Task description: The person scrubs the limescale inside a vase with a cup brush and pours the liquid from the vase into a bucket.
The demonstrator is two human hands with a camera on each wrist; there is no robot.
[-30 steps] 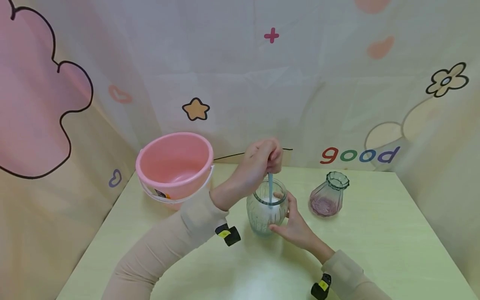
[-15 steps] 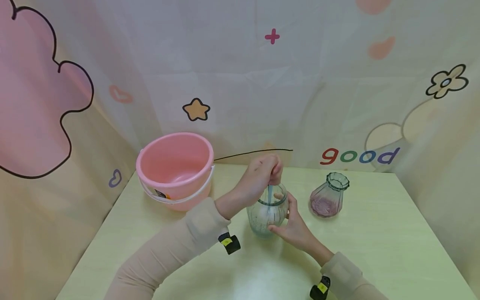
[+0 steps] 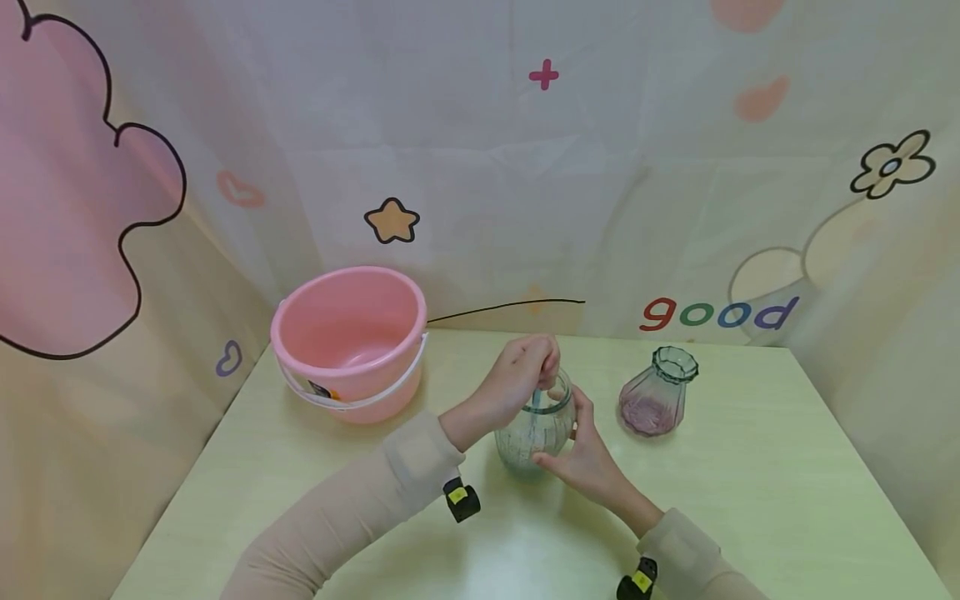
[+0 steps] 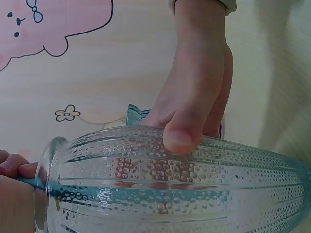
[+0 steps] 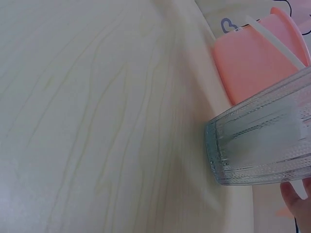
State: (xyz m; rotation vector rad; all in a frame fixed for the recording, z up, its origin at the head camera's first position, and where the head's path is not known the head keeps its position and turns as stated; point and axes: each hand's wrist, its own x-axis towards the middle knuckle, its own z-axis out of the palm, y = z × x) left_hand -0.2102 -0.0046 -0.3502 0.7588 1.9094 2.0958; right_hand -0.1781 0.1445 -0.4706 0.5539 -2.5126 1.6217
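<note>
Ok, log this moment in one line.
left hand: grips stick inside jar; right hand: holds jar; bucket: left of jar; vase: right of jar

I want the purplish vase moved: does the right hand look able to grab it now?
Probably not: the right hand grips the glass jar, though nothing blocks its way to the vase.

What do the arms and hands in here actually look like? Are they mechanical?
No, they are a person's. The left sleeve and right sleeve are long, plain and pale beige. Near the left wrist sits a small black block with a yellow patch; the right has a similar one. The left hand and right hand wear no gloves.
</note>
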